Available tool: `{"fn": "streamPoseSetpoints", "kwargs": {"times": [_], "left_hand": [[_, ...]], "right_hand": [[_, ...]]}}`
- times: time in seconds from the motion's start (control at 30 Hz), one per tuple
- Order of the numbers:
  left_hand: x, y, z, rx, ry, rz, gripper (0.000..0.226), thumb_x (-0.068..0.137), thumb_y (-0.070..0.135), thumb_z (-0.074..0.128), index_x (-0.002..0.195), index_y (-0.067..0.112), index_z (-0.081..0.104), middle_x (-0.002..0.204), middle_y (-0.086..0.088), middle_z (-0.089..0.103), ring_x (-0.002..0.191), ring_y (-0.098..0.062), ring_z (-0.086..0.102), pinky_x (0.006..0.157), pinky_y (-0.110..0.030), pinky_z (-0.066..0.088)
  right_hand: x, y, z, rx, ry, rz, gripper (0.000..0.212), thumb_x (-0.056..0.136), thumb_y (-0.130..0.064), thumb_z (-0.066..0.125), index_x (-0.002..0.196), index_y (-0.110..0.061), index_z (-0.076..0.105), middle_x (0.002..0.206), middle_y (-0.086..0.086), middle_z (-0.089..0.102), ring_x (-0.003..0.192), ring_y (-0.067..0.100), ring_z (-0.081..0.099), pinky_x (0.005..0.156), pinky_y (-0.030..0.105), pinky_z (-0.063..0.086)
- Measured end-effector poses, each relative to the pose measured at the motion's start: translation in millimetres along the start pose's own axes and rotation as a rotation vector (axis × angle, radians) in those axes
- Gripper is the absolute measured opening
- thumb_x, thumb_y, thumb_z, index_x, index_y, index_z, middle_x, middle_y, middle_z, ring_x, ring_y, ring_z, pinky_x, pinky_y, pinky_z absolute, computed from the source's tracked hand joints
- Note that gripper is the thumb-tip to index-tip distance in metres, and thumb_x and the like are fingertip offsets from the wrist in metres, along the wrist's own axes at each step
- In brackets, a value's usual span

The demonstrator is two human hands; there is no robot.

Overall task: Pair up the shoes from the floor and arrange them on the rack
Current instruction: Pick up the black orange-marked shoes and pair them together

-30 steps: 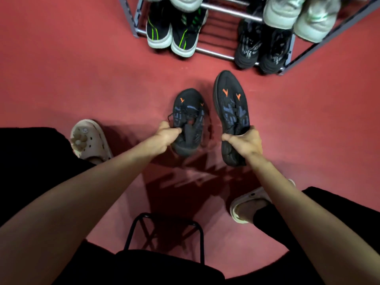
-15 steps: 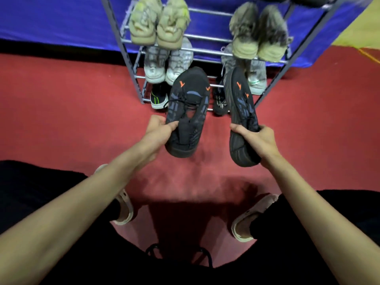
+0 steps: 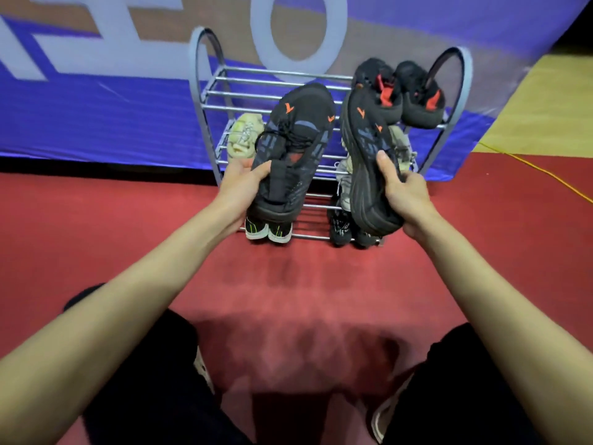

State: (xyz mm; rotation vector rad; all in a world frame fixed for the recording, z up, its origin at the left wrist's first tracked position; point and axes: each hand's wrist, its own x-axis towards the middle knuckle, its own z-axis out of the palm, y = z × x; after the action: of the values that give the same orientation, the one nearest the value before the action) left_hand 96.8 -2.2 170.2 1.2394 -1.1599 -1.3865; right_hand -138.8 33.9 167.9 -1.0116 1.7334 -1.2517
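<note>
Red floor (image 3: pixel 96 226) runs to a blue banner (image 3: pixel 96 117) with big pale letters, cut off. Against it stands my metal rack (image 3: pixel 455 91). My left hand (image 3: pixel 239 184) grips one black shoe (image 3: pixel 295 149); my right hand (image 3: pixel 406 194) grips its twin (image 3: pixel 365 162). Both show tiny orange marks.
</note>
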Motion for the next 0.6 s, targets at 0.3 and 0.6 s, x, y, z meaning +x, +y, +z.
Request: {"fn": "streamPoseSetpoints", "kwargs": {"times": [0.3, 0.6], "left_hand": [[55.7, 51.5, -29.0, 0.003, 0.082, 0.074, 0.015, 0.088, 0.006, 0.056, 0.093, -0.001, 0.069, 0.089, -0.013, 0.072, 0.082, -0.023, 0.07, 0.08, -0.031, 0.056], [155.5, 59.5, -72.5, 0.078, 0.233, 0.16, 0.028, 0.091, 0.013, 0.054, 0.107, -0.008, 0.064, 0.099, -0.019, 0.069, 0.089, -0.025, 0.066, 0.077, -0.032, 0.053]], "right_hand": [[70.3, -60.5, 47.6, -0.069, 0.019, -0.072, 0.037, 0.1, -0.027, 0.04, 0.071, -0.008, 0.053, 0.086, 0.011, 0.056, 0.082, 0.018, 0.052, 0.07, 0.021, 0.045], [159.0, -88.3, 131.4, 0.002, -0.031, -0.007, 0.032, 0.092, -0.007, 0.034, 0.113, 0.003, 0.057, 0.113, 0.019, 0.064, 0.103, 0.032, 0.062, 0.091, 0.043, 0.051]]}}
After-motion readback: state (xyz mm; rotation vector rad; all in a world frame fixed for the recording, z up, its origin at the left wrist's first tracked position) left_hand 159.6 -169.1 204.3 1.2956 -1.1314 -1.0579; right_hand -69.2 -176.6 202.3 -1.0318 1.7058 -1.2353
